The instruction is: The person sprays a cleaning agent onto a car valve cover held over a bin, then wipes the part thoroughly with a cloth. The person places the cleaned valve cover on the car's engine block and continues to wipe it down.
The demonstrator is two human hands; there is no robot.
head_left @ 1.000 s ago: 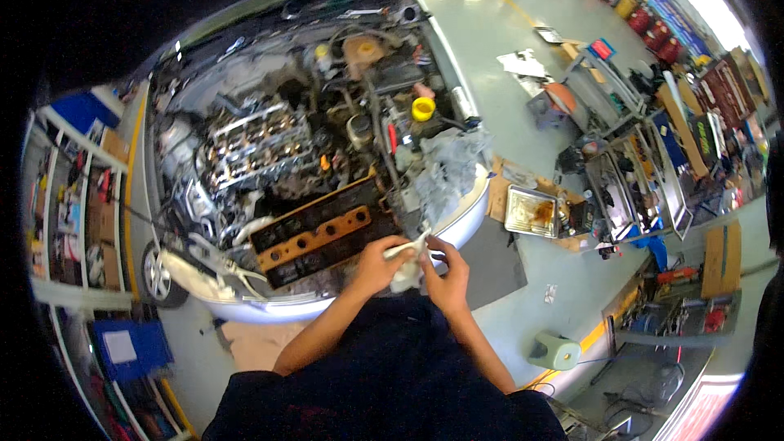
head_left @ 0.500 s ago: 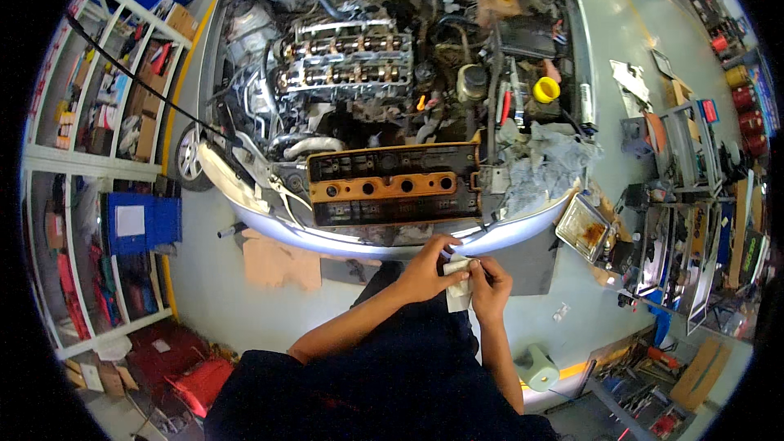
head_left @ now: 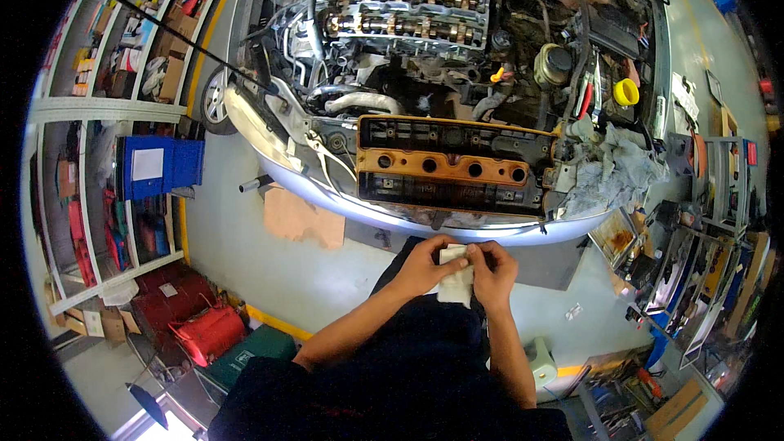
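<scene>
Left hand [head_left: 425, 268] and right hand [head_left: 495, 273] are pinching a white wipe [head_left: 456, 287] in my fingertip grip. Beyond the black-and-orange cover [head_left: 445, 165], the engine [head_left: 406, 16] is lying open. Right of the cover, a grey rag [head_left: 616, 173] is lying crumpled. Nearer me than the cover, the wipe is hanging. Right of the cover, beyond the rag, a yellow cup [head_left: 625, 92] is sitting.
</scene>
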